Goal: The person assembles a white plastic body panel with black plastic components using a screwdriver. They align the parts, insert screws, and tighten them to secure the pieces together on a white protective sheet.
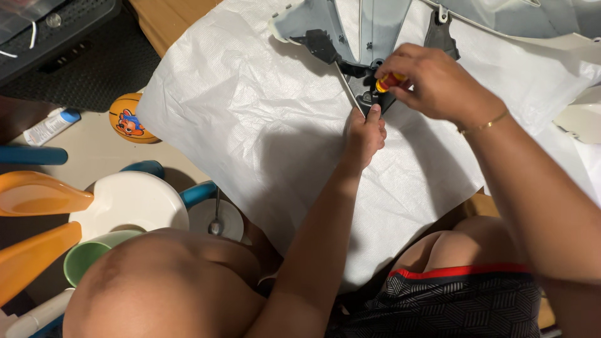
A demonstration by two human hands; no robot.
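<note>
While the left hand (363,134) steadies the grey part (366,37), the right hand (432,81) grips a screwdriver (389,81).

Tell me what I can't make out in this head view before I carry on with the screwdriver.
- Screwdriver tip: the right hand covers all but the red-and-yellow handle; the screw is unseen.
- Grey plastic panel: cut off by the top edge.
- Left hand: fingertips hidden under the panel's dark bracket.
- White plastic part: cut off by the right edge.
</note>
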